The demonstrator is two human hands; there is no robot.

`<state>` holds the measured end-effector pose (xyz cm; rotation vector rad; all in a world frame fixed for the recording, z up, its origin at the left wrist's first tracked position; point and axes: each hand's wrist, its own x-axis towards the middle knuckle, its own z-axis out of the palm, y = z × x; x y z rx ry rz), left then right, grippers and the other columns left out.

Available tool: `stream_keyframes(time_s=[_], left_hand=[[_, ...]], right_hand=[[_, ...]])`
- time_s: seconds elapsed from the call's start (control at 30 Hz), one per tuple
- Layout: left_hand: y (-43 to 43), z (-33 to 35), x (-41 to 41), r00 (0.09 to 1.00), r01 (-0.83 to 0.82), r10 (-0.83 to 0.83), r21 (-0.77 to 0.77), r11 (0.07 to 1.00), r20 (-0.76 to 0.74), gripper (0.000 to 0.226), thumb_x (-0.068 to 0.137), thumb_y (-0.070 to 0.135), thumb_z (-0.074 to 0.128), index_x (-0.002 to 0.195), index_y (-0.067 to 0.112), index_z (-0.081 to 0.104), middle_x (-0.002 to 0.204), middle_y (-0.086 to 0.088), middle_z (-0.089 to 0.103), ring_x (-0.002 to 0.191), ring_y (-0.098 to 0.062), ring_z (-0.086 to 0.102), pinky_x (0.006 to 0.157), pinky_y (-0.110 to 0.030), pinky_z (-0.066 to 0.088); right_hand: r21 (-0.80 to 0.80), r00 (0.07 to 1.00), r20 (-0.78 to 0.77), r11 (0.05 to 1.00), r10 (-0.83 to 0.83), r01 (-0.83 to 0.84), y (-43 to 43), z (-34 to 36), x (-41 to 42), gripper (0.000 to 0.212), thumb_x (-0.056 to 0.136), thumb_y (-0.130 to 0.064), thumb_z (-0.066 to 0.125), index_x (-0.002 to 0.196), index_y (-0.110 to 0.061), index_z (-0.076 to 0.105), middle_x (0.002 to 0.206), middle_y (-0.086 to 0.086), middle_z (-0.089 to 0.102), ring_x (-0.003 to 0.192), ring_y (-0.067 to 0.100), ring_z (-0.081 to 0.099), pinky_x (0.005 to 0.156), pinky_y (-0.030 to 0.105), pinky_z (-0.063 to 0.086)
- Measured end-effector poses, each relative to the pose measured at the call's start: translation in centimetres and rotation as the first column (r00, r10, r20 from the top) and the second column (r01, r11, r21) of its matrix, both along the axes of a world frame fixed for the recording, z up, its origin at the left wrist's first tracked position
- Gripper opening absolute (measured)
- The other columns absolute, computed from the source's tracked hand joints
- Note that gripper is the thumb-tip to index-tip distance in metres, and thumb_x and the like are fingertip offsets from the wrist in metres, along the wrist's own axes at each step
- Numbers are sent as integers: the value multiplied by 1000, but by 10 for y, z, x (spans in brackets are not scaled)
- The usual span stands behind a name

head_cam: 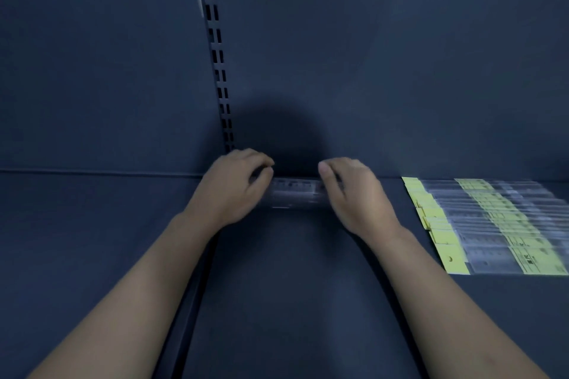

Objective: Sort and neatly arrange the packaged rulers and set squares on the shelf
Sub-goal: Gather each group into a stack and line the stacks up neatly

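Where the shelf [277, 286] meets the back panel [369, 71], you hold one packaged ruler [294, 194] lengthwise. Your left hand [237, 184] curls round its left end and your right hand [354, 191] round its right end — a two-ended grasp that likely keeps the thin, clear pack level and parallel to the rear edge. The pack is blurred, so whether it touches the shelf cannot be told. Well apart to your right lies an overlapped row of packaged rulers [492, 224], its yellow header cards stepped toward the front — probably the sorted group. The slotted upright [218, 64] rises just behind your left hand.
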<state>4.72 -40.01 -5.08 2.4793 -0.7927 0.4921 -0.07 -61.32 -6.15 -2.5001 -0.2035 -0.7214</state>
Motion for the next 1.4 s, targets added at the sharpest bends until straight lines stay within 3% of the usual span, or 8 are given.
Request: stream_keyframes(time_s=[0.13,0.27,0.57,0.77,0.9,1.0,1.17,1.4], left_hand=[[-7,1,-3,983,86,-54,176,981,-178,39,102,29,37,137,19,50,137,2,53,123,-14,49,103,-25,36],[-7,3,-8,964,85,-18,243,966,-265,36,99,35,39,130,24,54,127,7,55,112,-11,52,96,-30,43],[-10,10,-16,968,38,15,203,978,-249,33,97,45,41,106,24,65,103,8,58,96,-12,56,87,-36,47],[-7,13,-21,962,54,9,221,974,-272,46,97,48,41,131,19,53,136,3,49,125,-14,42,106,-34,35],[-12,10,-26,906,141,55,421,896,-421,66,97,56,26,151,18,26,158,-1,22,145,-18,20,118,-37,18],[-19,-4,-28,868,164,152,561,811,-473,78,94,65,16,154,19,-3,162,-1,-5,149,-17,-3,120,-33,-1],[-26,-23,-21,868,87,179,497,863,-463,79,94,64,14,153,17,-8,161,-1,-11,148,-17,-10,117,-30,-6],[-29,-31,-8,909,26,145,399,916,-392,75,96,62,15,154,15,2,162,-1,-1,148,-15,-4,117,-29,-2]], right_hand=[[-306,982,-190,951,-15,-44,8,2,-1,33,103,-29,26,80,-16,45,85,2,57,86,27,55,75,32,33],[-247,949,-311,969,-49,-31,8,5,-1,39,102,-32,27,67,-19,36,72,-2,48,72,24,48,63,30,29],[-255,979,-198,967,-56,3,16,14,-14,48,101,-41,28,56,-25,30,53,-7,38,53,17,36,50,33,22],[-161,975,-213,987,-56,21,8,12,-18,46,100,-42,31,59,-22,33,57,-6,44,60,21,46,48,30,25],[-235,921,-388,970,-31,-66,13,6,-18,36,102,-36,27,93,-19,57,107,5,63,108,27,55,82,35,41],[-365,853,-517,921,-76,-139,19,-9,-14,53,104,-34,17,148,-6,25,156,11,24,144,23,19,117,35,11],[-423,888,-445,901,-116,-94,19,-23,-7,56,102,-35,12,152,-9,8,160,5,9,147,18,4,119,34,-2],[-354,934,-338,935,-116,-12,18,-25,10,52,103,-35,20,149,-12,25,155,3,28,143,18,22,118,31,8]])
